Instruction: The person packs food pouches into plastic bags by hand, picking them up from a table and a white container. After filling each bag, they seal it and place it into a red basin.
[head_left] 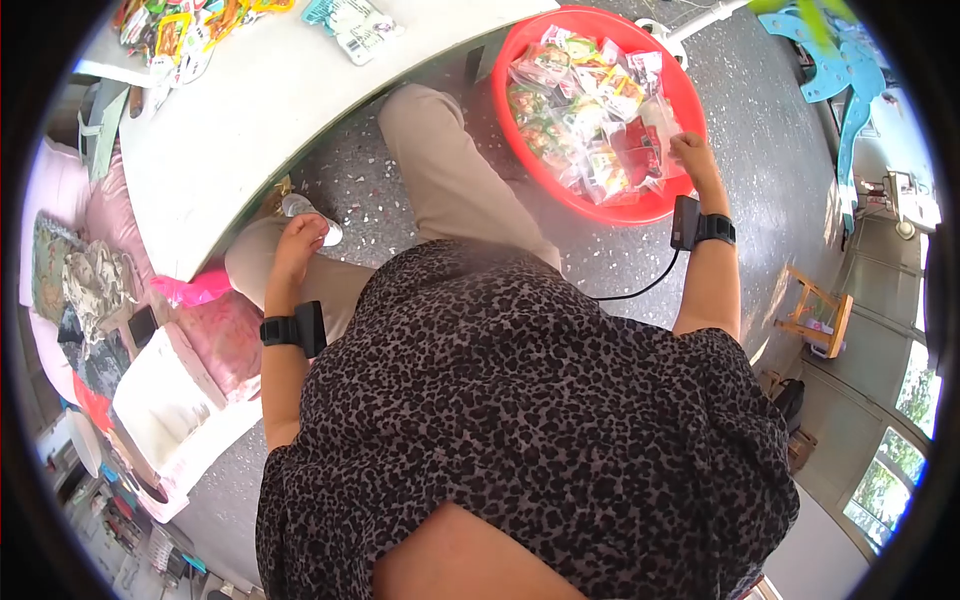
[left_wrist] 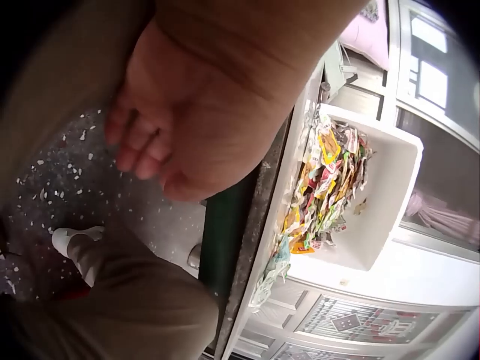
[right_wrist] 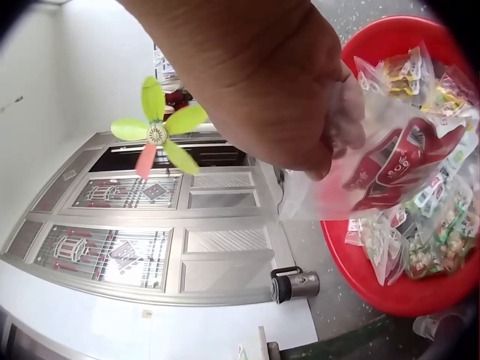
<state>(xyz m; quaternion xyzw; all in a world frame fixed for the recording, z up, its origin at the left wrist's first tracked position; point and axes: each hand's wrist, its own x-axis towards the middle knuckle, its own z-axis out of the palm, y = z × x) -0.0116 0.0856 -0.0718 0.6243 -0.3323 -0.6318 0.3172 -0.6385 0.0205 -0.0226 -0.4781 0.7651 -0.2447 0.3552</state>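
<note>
Right wrist view shows a clear bag (right_wrist: 390, 169) with red packs inside. The right hand (right_wrist: 262, 82) pinches it at the top edge, with the fingers and thumb closed on the plastic. The bag is at the right side of a red tub (right_wrist: 352, 262). It is on or just over the heap, and I cannot tell which.

The bag looks light, soft and crinkly. The plastic is smooth, so it may slip from the fingers. The best spot to hold is the flat top edge, where there are no packs. A hard squeeze lower down could crush what is inside.

Many other bags (head_left: 580, 100) fill the tub. The tub sits on the speckled floor (head_left: 760, 170), near the edge of a white tabletop (head_left: 250, 110).

The left hand (head_left: 298, 240) is by the knee (head_left: 250, 265). Its fingers are loose and it holds nothing.
</note>
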